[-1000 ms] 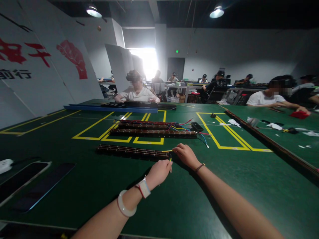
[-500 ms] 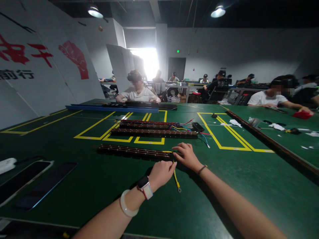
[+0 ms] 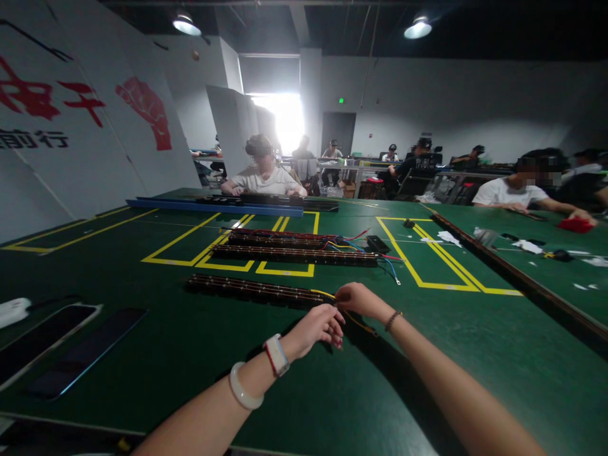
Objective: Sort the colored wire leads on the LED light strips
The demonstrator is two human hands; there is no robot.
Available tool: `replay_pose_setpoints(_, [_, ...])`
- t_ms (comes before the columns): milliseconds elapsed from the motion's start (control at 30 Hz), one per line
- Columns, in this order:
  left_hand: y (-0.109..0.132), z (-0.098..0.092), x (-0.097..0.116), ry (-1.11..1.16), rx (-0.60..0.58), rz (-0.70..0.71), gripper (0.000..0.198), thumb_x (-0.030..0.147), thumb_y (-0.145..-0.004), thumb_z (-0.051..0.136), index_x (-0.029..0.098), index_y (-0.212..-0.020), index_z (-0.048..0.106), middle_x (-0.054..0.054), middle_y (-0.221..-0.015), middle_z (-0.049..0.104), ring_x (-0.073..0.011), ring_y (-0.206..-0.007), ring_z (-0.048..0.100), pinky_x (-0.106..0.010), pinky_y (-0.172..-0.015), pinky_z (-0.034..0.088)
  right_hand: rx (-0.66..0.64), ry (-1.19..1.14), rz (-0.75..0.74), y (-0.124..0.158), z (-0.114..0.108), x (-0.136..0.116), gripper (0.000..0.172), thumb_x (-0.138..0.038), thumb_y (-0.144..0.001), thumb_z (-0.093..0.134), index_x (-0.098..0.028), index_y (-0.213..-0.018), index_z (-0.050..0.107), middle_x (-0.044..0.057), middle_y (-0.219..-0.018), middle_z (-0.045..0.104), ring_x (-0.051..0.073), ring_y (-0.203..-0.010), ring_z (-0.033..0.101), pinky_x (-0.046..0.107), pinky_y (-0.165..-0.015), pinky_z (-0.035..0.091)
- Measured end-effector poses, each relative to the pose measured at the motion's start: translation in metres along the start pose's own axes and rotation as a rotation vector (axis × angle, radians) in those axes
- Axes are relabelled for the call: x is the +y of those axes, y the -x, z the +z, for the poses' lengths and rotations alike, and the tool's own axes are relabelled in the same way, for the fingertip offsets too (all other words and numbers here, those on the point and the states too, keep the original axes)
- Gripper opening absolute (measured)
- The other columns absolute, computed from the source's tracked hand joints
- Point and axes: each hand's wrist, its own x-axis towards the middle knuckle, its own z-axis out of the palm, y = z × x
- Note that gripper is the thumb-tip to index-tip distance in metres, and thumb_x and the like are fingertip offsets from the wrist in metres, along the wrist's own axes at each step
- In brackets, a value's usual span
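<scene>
A long dark strip lies across the green table in front of me. From its right end comes a yellow wire that runs on under my hands. My right hand is closed in a pinch on this wire at the strip's end. Just below and to the left, my left hand has its fingers curled loosely near the wire, and whether they touch it is unclear. A watch and a pale bangle sit on the left wrist.
Two more dark strips with coloured wires and a small black box lie inside yellow floor-tape outlines. Flat dark panels rest at the left edge. A person sits across the table, and others sit at the right.
The yellow wire hung from my left hand half a second ago. Now my right hand has closed on it at the strip's end, and the left hand has shifted slightly right and loosened.
</scene>
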Motion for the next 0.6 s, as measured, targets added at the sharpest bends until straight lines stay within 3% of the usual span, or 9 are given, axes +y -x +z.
replay_pose_setpoints(100, [-0.001,0.001,-0.004,0.270,-0.072,-0.051,0.026,0.037,-0.087,0.051,0.015,-0.100,0.050,-0.008,-0.086,0.063,-0.0193,-0.082,0.065,-0.039,-0.076,0.052,0.071,0.076,-0.001,0.003,-0.003,-0.009,0.014,-0.022,-0.078,0.060,-0.017,-0.080,0.073,0.005,-0.076,0.071,0.015,-0.066,0.062,0.022,-0.057,0.041])
replay_pose_setpoints(200, [0.000,0.003,-0.006,0.369,-0.089,-0.100,0.029,0.038,-0.089,0.049,0.013,-0.104,0.050,-0.010,-0.093,0.064,-0.0189,-0.080,0.066,-0.041,-0.084,0.049,0.112,0.269,0.015,0.008,-0.004,-0.023,0.013,-0.024,-0.078,0.061,-0.019,-0.076,0.073,0.006,-0.074,0.070,0.017,-0.066,0.062,0.024,-0.056,0.038])
replay_pose_setpoints(333, [0.001,0.007,-0.004,0.422,-0.105,-0.118,0.034,0.042,-0.092,0.044,0.013,-0.107,0.052,-0.010,-0.096,0.065,-0.0183,-0.074,0.067,-0.041,-0.083,0.049,0.108,0.432,0.019,0.014,-0.002,-0.043,0.012,-0.022,-0.078,0.060,-0.020,-0.074,0.072,0.008,-0.075,0.069,0.018,-0.067,0.061,0.025,-0.058,0.038])
replay_pose_setpoints(433, [0.000,0.009,-0.004,0.437,-0.060,-0.114,0.034,0.043,-0.092,0.042,0.012,-0.100,0.056,-0.009,-0.086,0.066,-0.0181,-0.070,0.067,-0.038,-0.078,0.050,0.069,0.473,-0.027,0.018,0.001,-0.053,0.011,-0.021,-0.078,0.060,-0.018,-0.074,0.070,0.008,-0.076,0.068,0.017,-0.067,0.060,0.026,-0.060,0.039])
replay_pose_setpoints(600, [-0.003,0.009,-0.008,0.434,0.018,-0.130,0.033,0.037,-0.095,0.038,0.012,-0.088,0.057,-0.006,-0.071,0.064,-0.0152,-0.061,0.064,-0.031,-0.070,0.052,0.027,0.450,-0.158,0.022,-0.002,-0.052,0.014,-0.021,-0.081,0.057,-0.018,-0.082,0.071,0.007,-0.083,0.066,0.018,-0.074,0.060,0.025,-0.062,0.041])
